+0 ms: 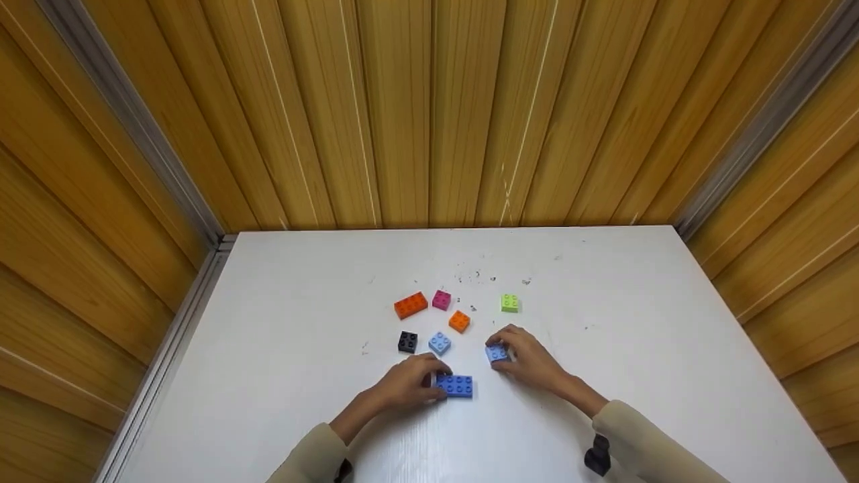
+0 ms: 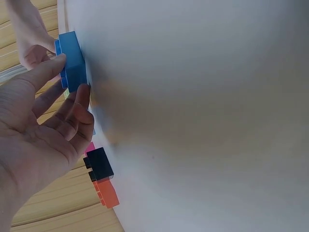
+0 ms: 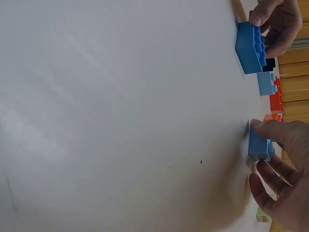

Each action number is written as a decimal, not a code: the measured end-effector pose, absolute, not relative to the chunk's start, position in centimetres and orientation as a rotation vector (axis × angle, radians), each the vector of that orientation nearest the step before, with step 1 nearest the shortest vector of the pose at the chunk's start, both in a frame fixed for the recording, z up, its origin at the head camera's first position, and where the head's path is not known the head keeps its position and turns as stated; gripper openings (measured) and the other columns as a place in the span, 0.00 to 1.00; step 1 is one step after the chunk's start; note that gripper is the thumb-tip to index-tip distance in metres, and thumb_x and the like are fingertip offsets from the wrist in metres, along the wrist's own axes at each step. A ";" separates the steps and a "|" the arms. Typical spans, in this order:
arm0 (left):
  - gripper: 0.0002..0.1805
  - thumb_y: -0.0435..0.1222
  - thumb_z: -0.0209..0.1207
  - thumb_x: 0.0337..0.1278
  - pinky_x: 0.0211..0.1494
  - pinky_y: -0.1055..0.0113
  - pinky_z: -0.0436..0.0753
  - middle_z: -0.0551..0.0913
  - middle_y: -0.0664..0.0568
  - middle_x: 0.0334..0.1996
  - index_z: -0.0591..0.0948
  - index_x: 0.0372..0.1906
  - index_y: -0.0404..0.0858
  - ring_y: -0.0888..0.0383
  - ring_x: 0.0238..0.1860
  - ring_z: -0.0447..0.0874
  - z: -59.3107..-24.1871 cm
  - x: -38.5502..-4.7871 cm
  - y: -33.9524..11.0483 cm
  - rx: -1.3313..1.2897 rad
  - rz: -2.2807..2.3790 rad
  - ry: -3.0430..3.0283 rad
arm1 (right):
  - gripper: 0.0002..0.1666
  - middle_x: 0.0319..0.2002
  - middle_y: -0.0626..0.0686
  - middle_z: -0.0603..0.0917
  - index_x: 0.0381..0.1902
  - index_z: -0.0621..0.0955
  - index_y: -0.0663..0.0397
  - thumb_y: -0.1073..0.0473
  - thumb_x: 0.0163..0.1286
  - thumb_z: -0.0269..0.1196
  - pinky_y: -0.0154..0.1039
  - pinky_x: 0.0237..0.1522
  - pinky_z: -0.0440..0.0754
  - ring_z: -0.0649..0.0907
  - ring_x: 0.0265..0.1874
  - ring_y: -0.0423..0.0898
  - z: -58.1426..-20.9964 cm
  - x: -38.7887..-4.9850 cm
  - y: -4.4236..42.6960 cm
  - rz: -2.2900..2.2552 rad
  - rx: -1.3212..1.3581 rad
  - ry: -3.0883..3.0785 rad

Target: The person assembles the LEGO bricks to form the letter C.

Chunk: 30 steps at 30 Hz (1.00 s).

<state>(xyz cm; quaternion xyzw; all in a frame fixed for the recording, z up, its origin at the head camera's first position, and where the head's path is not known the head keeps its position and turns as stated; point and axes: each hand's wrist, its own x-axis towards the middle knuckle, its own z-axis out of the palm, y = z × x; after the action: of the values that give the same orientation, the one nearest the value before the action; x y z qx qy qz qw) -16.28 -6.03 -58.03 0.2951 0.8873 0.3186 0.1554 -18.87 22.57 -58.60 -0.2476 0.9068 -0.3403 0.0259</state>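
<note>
The left hand (image 1: 408,382) pinches one end of a long blue brick (image 1: 455,386). Its thumb is on the near side, and a finger bends around the far side. The long blue brick has two rows of four bumps, and its other end pokes out toward the right.

The right hand (image 1: 531,357) pinches too. Its thumb and fingers are on two sides of a small light blue brick (image 1: 496,353), with the bumps facing up. I can't tell if this brick touches the table. The two held bricks are near each other but not touching.

Just past the left hand sits a black brick (image 1: 407,341), with a loose light blue brick (image 1: 439,343) to its right. A bit farther away is a small orange brick (image 1: 460,321). Behind that are a pink brick (image 1: 441,300) and, on its left, a long red-orange brick (image 1: 411,305), turned at a slant. A lime green brick (image 1: 509,303) sits past the right hand, away from the others. All these loose bricks have their bumps up.

They are on a white table (image 1: 268,335) with little dark specks (image 1: 478,274) near the back. Both arms wear beige sleeves (image 1: 644,436). A small black thing (image 1: 597,456) is by the right cuff. Yellow-brown wood-look walls (image 1: 402,114) stand around the table, with gray metal posts (image 1: 134,107) in the corners.
</note>
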 end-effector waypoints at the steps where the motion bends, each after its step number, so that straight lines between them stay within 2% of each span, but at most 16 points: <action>1: 0.18 0.39 0.70 0.60 0.38 0.76 0.74 0.84 0.55 0.42 0.86 0.55 0.42 0.63 0.37 0.77 -58.0 -16.3 -6.0 0.844 0.912 2.541 | 0.20 0.48 0.51 0.84 0.50 0.83 0.55 0.64 0.61 0.75 0.39 0.50 0.79 0.80 0.44 0.48 -58.6 -18.8 22.7 -1.046 -0.770 2.801; 6: 0.19 0.39 0.70 0.60 0.38 0.76 0.74 0.84 0.54 0.43 0.85 0.56 0.41 0.62 0.37 0.77 -57.8 -16.2 -6.0 0.840 0.907 2.544 | 0.20 0.48 0.50 0.85 0.52 0.82 0.55 0.64 0.62 0.74 0.37 0.47 0.78 0.79 0.42 0.46 -58.5 -18.6 22.8 -1.045 -0.768 2.793; 17: 0.21 0.41 0.70 0.60 0.41 0.75 0.75 0.84 0.56 0.44 0.85 0.57 0.43 0.65 0.38 0.75 -58.1 -16.2 -5.9 0.801 0.888 2.538 | 0.22 0.46 0.49 0.84 0.55 0.83 0.53 0.63 0.63 0.73 0.37 0.48 0.78 0.78 0.43 0.43 -58.6 -17.9 22.6 -1.022 -0.728 2.801; 22: 0.20 0.41 0.71 0.59 0.40 0.75 0.75 0.83 0.56 0.45 0.85 0.57 0.43 0.65 0.38 0.75 -58.1 -16.2 -5.7 0.801 0.887 2.551 | 0.23 0.46 0.49 0.85 0.56 0.83 0.53 0.61 0.63 0.74 0.36 0.47 0.79 0.80 0.42 0.45 -58.0 -17.4 22.3 -1.054 -0.795 2.789; 30: 0.20 0.40 0.71 0.59 0.41 0.74 0.74 0.85 0.54 0.44 0.85 0.56 0.41 0.62 0.39 0.76 -58.3 -16.4 -5.2 0.839 0.882 2.596 | 0.21 0.48 0.51 0.86 0.54 0.83 0.55 0.59 0.64 0.73 0.41 0.47 0.82 0.83 0.45 0.48 -57.5 -16.3 21.0 -1.149 -0.938 2.721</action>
<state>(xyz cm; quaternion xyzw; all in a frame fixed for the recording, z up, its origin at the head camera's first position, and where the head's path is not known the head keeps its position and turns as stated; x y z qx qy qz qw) -16.43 -5.20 -58.29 0.2898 0.8968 0.3048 0.1369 -16.29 20.95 -57.45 -0.3026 0.8778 -0.3708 0.0212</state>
